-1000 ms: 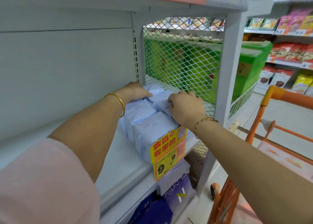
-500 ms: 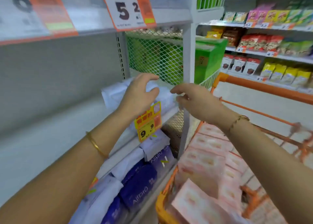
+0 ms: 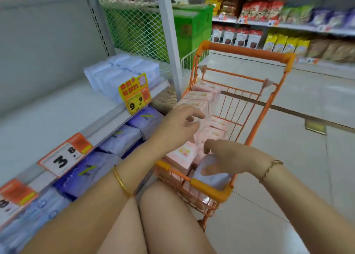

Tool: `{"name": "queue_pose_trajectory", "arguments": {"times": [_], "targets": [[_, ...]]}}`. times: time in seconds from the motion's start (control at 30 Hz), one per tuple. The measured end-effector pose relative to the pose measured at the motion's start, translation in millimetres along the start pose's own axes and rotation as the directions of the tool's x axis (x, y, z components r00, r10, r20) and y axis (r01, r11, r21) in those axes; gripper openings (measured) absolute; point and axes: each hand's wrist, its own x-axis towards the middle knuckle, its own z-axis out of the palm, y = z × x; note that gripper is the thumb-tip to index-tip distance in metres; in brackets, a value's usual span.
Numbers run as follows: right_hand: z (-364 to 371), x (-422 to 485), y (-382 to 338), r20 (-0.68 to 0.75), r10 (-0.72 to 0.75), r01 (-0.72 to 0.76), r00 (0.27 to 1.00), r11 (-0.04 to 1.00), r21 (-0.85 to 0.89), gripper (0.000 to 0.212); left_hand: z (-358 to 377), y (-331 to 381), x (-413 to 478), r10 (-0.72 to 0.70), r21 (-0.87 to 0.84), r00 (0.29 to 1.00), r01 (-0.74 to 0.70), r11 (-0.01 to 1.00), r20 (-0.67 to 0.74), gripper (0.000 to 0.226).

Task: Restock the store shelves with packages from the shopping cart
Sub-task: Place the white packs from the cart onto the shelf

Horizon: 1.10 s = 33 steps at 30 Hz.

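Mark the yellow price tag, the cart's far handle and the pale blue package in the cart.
yellow price tag (image 3: 134,94): head view, printed face
cart's far handle (image 3: 247,52): head view, bar's middle
pale blue package (image 3: 213,179): head view, front face

The orange wire shopping cart (image 3: 247,52) stands under both hands. Pink packages (image 3: 199,99) lie in rows inside it, below and beyond the left hand (image 3: 180,125). One pale blue package (image 3: 213,177) stands in its near corner, directly under the right hand (image 3: 228,155). More pale blue packages (image 3: 115,75) are stacked on the white shelf (image 3: 57,107), up and left of the left hand.
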Motion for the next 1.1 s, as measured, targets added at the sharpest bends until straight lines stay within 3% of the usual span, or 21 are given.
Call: {"name": "queue_pose_trajectory", "arguments": {"times": [0.13,0.33,0.5,0.6,0.67,0.73,0.8,0.87,1.0,1.1], "targets": [[9,12,5,0.071,0.043,-0.041,0.997,0.998,-0.038,0.054,2,2,-6,-0.055,0.036,0.998,0.054,0.998,0.04,0.025],[-4,29,12,0.279,0.069,-0.087,0.958,0.995,0.051,0.083,1,8,-8,-0.099,0.001,0.992,0.099,0.995,0.076,0.024],[-28,18,21,0.117,0.08,-0.096,0.99,0.986,0.139,0.081,-8,15,-7,-0.098,-0.098,0.994,0.103,0.99,0.053,0.024],[-73,-6,29,-0.02,0.099,-0.09,0.995,0.959,0.268,0.068,-21,23,-4,-0.103,-0.252,0.993,0.116,0.961,0.065,0.024],[-98,-12,30,-0.066,0.068,-0.027,0.995,0.872,0.489,0.059,-30,27,-4,-0.1,-0.342,0.984,0.145,0.928,0.145,0.038],[-114,-4,22,-0.067,0.033,0.017,0.997,0.768,0.64,0.057,-39,28,-2,-0.106,-0.288,0.977,0.156,0.945,0.183,0.069],[-122,10,8,-0.055,0.037,0.013,0.998,0.706,0.708,0.058,-50,26,2,-0.106,-0.101,0.989,0.117,0.988,0.107,0.091],[-130,28,-11,-0.053,0.027,0.021,0.998,0.672,0.74,0.061,-69,19,6,-0.119,-0.03,0.992,0.118,0.993,-0.029,0.088],[-149,58,-49,-0.082,-0.055,0.098,0.995,0.646,0.757,0.068,-118,-10,9,-0.289,-0.3,0.955,0.255,0.919,-0.073,0.077],[-160,82,-79,-0.058,-0.203,0.18,0.977,0.656,0.733,0.06,-154,-40,10,-0.384,-0.353,0.917,0.326,0.877,-0.108,0.099]]}}
